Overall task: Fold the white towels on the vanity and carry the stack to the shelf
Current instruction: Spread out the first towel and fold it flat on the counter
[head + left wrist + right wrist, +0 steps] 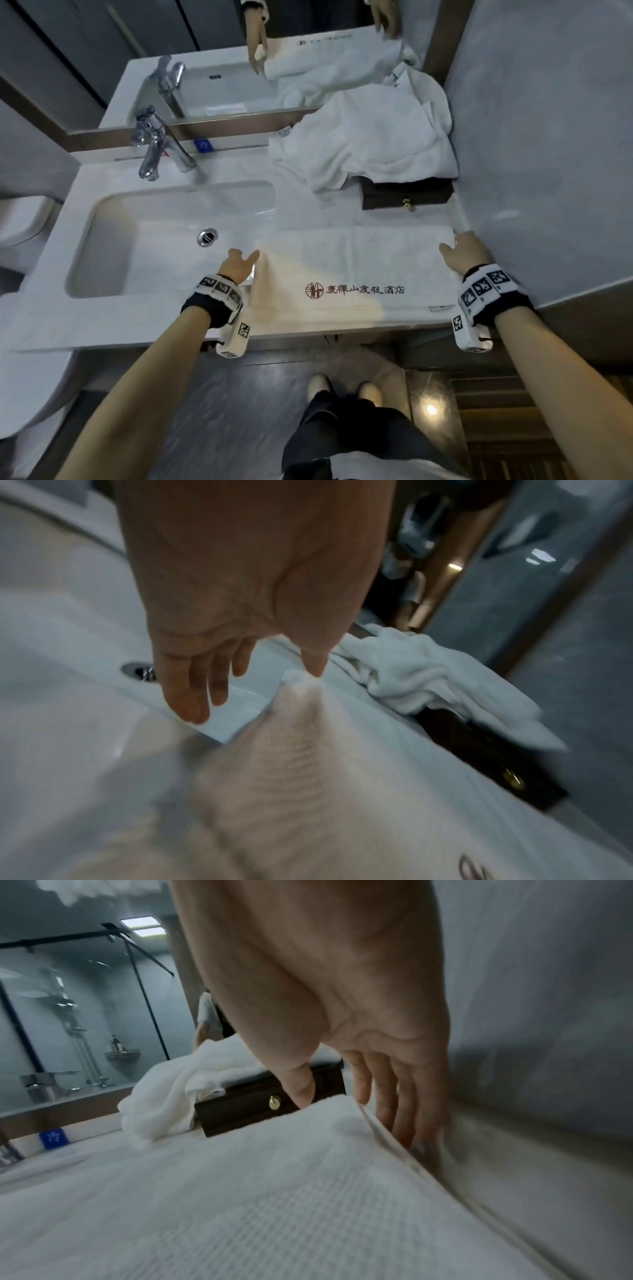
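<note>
A white towel (356,274) with a dark red logo lies flat on the vanity (102,318), between the sink and the right wall. My left hand (239,263) pinches its far left corner. In the left wrist view that corner stands up in a peak under the thumb of the left hand (277,670), with the other fingers straight. My right hand (459,250) holds the far right corner. The right wrist view has the right hand (352,1115) with its thumb on top of the towel (274,1191) and its fingers down beside the edge.
Crumpled white towels (370,137) are heaped at the back right over a dark wooden box (407,197) with a brass knob. The sink (154,240) and faucet (154,144) lie to the left. A grey wall (548,137) rises close on the right, and a mirror (222,68) stands behind.
</note>
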A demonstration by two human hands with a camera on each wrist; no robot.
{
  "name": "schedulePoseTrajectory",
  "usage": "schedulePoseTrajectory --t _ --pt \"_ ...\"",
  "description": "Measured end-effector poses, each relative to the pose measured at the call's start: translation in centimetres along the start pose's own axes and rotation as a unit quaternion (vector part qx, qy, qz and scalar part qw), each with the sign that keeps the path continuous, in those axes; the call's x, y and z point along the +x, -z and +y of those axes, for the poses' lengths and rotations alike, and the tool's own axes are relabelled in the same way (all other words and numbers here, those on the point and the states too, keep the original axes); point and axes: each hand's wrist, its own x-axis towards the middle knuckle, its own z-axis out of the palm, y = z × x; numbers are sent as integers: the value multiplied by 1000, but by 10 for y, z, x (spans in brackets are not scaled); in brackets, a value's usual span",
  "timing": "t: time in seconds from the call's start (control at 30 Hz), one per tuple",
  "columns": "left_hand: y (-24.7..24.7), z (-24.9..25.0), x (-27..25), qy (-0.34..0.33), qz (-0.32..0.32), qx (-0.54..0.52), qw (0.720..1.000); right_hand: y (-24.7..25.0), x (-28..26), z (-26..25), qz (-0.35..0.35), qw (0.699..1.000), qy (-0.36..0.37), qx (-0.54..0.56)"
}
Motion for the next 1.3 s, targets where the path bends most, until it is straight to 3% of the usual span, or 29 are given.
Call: schedulePoseTrajectory --t 0.07,0.2,0.3,0.37,0.47,0.57,0.8,1.0,1.17,1.3 --pt "-5 5 8 49 -41 -18 998 -7 5 -4 -22 999 -41 5" --pt "-13 11 15 50 -59 19 997 -18 8 -8 -58 997 -58 -11" --pt "-15 17 22 -10 8 -79 997 -21 12 -12 -59 998 -26 7" --pt "-10 25 24 -43 59 -140 987 -18 17 -14 -21 997 13 69" --pt "-4 33 26 -59 81 -118 988 -8 22 -19 51 995 52 74" --pt "-4 26 27 -46 62 -29 997 -7 21 -15 49 994 59 78" --pt "-1 6 26 8 14 -5 1000 -14 2 5 -43 997 27 56" --pt "5 -6 22 -4 -35 -14 999 -26 -10 13 -68 993 25 96" --pt "9 -3 18 -42 -34 -87 995 -28 -13 21 -35 989 4 147" --pt "11 -2 10 -10 -77 -152 985 -28 -16 18 -110 941 -66 312"
